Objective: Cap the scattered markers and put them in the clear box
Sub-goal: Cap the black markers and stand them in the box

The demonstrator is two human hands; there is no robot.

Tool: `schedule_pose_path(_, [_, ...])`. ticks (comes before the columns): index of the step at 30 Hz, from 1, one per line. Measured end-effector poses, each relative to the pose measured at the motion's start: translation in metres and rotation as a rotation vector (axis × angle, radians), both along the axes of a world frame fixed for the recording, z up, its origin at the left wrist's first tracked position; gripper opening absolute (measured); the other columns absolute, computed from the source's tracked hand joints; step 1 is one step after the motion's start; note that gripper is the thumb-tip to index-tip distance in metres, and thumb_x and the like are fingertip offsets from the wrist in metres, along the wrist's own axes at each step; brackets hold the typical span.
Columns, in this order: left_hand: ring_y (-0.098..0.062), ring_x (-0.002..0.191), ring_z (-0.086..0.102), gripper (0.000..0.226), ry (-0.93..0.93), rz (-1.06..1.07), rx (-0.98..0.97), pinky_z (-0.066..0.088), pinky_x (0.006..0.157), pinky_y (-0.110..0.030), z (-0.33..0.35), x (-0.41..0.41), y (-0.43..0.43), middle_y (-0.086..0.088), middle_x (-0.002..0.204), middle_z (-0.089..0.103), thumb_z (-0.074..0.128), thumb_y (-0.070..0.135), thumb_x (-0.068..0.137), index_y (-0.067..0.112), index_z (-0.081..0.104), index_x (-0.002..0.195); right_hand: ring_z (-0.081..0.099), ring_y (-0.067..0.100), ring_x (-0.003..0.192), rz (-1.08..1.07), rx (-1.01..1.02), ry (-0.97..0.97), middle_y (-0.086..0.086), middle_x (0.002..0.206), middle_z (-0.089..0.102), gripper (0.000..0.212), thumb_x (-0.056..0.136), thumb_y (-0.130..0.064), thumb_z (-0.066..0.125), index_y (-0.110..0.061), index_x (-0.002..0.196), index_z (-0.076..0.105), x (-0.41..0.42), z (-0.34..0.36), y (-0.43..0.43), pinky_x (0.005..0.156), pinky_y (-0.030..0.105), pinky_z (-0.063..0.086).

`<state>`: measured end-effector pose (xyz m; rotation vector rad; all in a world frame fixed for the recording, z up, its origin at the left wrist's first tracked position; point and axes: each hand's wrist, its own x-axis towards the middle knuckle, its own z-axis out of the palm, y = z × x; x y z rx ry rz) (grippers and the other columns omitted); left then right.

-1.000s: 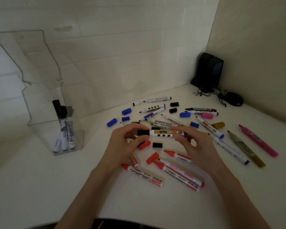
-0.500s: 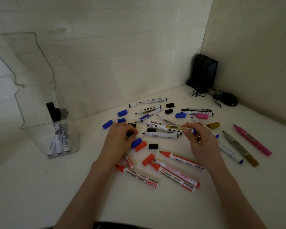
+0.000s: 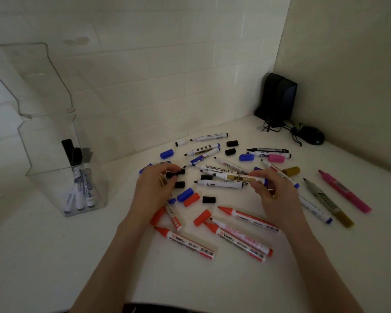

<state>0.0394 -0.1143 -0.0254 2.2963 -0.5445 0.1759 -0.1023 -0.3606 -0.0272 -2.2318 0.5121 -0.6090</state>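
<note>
Pinching a black cap (image 3: 175, 173) in your left hand (image 3: 154, 190) and gripping the tail of a gold-labelled marker (image 3: 233, 177) in your right hand (image 3: 273, 195), you have both low over the pile. That is well apart from the box (image 3: 95, 177) at the left, where three capped markers stand.

Watch the bare tip, which points at your left fingers. If it dips, it could ink them or the white table (image 3: 54, 256). Black, blue and red caps lie mixed, so a wrong colour is an easy slip. Your forearms hang over the red markers (image 3: 246, 240) and could sweep them or set caps rolling. The box looks tall and light, so a hard drop may tip it.

White tiled wall behind, plain wall to the right. A speaker (image 3: 278, 98) and a mouse (image 3: 312, 136) sit corded in the corner, and the light is dim.
</note>
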Motion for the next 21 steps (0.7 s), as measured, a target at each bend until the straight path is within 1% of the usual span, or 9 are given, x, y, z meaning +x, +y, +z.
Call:
schedule_pose_path(2, [0.003,0.099,0.058,0.024,-0.030,0.090,-0.153,0.042,0.093,-0.021,0.001,0.005,0.010,0.020,0.108,0.066,0.060,0.014,0.097,0.033,0.070,0.106,0.051,0.001,0.079,0.004,-0.034,0.043,-0.016,0.088,0.052,0.021,0.096,-0.024,0.062,-0.033,0.115,0.063,-0.001,0.000,-0.001,0.071,0.017,0.043])
schedule_pose_path(4, [0.010,0.092,0.059,0.030,-0.054,0.121,-0.190,0.047,0.092,-0.023,0.000,0.009,0.019,0.020,0.101,0.070,0.060,0.006,0.094,0.033,0.071,0.101,0.047,-0.002,0.078,0.034,-0.052,0.109,-0.020,0.090,0.051,0.021,0.096,-0.023,0.062,-0.033,0.114,0.063,-0.001,-0.001,0.000,0.078,0.021,0.044])
schedule_pose_path(5, [0.010,0.091,0.059,0.030,-0.053,0.129,-0.183,0.050,0.091,-0.025,-0.001,0.010,0.022,0.019,0.099,0.071,0.060,0.005,0.093,0.032,0.072,0.100,0.048,-0.001,0.081,0.045,-0.067,0.147,-0.018,0.094,0.053,0.021,0.095,-0.024,0.063,-0.032,0.114,0.064,0.000,-0.002,0.001,0.082,0.024,0.043])
schedule_pose_path(7, [0.002,0.093,0.061,0.025,-0.034,0.121,-0.155,0.053,0.091,-0.030,-0.002,0.009,0.023,0.018,0.101,0.071,0.062,0.011,0.094,0.032,0.072,0.103,0.052,0.007,0.098,0.038,-0.142,0.212,-0.009,0.112,0.058,0.024,0.093,-0.028,0.065,-0.033,0.117,0.066,0.002,-0.004,0.003,0.092,0.028,0.043])
schedule_pose_path(9, [-0.004,0.102,0.057,0.017,-0.011,0.073,-0.075,0.047,0.093,-0.031,-0.001,0.005,0.018,0.015,0.110,0.067,0.065,0.024,0.095,0.034,0.070,0.108,0.052,0.012,0.112,0.021,-0.205,0.240,-0.005,0.123,0.058,0.028,0.091,-0.033,0.068,-0.034,0.119,0.067,0.004,-0.006,0.004,0.101,0.034,0.045])
schedule_pose_path(11, [-0.008,0.112,0.051,0.018,-0.015,0.028,0.026,0.039,0.094,-0.028,-0.001,0.001,0.013,0.014,0.115,0.063,0.067,0.032,0.093,0.035,0.069,0.111,0.051,0.015,0.118,0.019,-0.230,0.239,-0.004,0.126,0.059,0.031,0.090,-0.034,0.069,-0.034,0.121,0.068,0.004,-0.005,0.006,0.105,0.036,0.043])
schedule_pose_path(14, [-0.012,0.118,0.048,0.024,-0.068,0.004,0.152,0.037,0.096,-0.027,0.002,-0.005,0.008,0.010,0.121,0.063,0.068,0.033,0.092,0.031,0.070,0.116,0.050,0.015,0.122,0.005,-0.270,0.234,-0.004,0.129,0.060,0.032,0.090,-0.032,0.070,-0.033,0.122,0.068,0.005,-0.005,0.008,0.105,0.033,0.039])
schedule_pose_path(16, [-0.009,0.117,0.046,0.024,-0.104,-0.015,0.147,0.035,0.093,-0.025,0.003,-0.007,0.005,0.011,0.121,0.062,0.068,0.032,0.093,0.031,0.070,0.116,0.049,0.014,0.124,-0.013,-0.278,0.225,-0.005,0.130,0.059,0.033,0.091,-0.032,0.070,-0.033,0.124,0.067,0.005,-0.004,0.009,0.107,0.031,0.036])
schedule_pose_path(21, [0.003,0.118,0.042,0.020,-0.120,-0.176,0.069,0.034,0.100,-0.022,0.005,-0.019,0.002,0.023,0.117,0.057,0.067,0.038,0.091,0.043,0.067,0.111,0.052,0.007,0.105,0.032,-0.283,0.105,-0.009,0.111,0.061,0.026,0.089,-0.031,0.072,-0.032,0.114,0.070,0.003,0.000,0.012,0.098,0.024,0.039])
